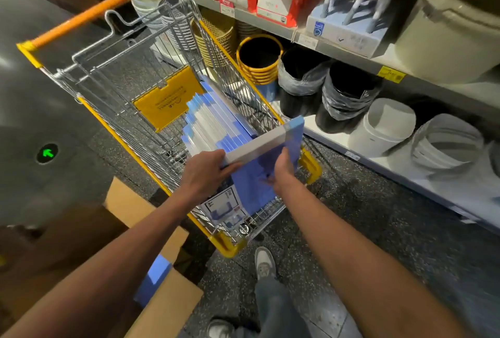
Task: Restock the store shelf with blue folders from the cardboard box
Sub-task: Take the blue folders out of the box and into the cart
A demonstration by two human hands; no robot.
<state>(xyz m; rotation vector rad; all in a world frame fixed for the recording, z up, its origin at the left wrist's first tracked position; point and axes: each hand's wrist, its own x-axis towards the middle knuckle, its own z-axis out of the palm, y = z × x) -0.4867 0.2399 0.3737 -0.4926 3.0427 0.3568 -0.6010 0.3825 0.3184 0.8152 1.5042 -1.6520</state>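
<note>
At nine o'clock a green arrow light [47, 153] glows in the dark floor. At seven o'clock the cardboard box [167, 305] stands open on the floor, with one blue folder [155, 275] upright inside it. A wire shopping cart [228, 249] with yellow trim fills the middle, and a row of blue folders [213, 118] stands on edge in its basket, toward twelve o'clock. Over the cart's near end, the left hand [205, 175] grips the near corner of a pack of blue folders [249, 189], fingers curled over its grey spine. The right hand [284, 167] grips the same pack from the three o'clock side. The pack's far corner reaches over the cart's right rim. At three o'clock the store shelf [446, 191] carries black buckets [346, 97] and white buckets [384, 126].
</note>
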